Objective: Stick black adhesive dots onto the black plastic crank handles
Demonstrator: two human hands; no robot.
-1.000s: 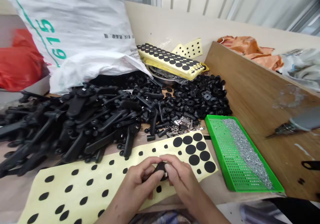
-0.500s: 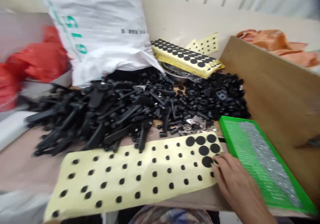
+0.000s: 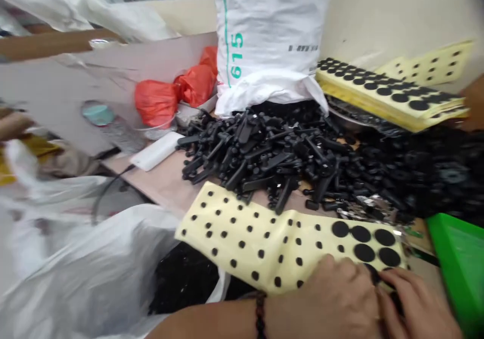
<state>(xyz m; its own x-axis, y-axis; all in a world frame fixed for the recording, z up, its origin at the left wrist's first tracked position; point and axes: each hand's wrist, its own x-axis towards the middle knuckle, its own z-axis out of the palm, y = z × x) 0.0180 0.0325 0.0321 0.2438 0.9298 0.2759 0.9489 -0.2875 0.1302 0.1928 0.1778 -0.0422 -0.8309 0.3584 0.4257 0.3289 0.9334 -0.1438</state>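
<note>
At the near right of the dotted sheet, both hands curl close together, their grasp impossible to tell.

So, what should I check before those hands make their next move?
1. Sheet flat: not ok, creased near its middle.
2. Large dots on it: ok, several show toward its right end.
3. Left hand and right hand together: ok, close beside each other at that end.
4. Firm hold on something: cannot tell, hidden and blurred between them.
5. Black parts nearby: ok, piled just beyond the sheet.
</note>
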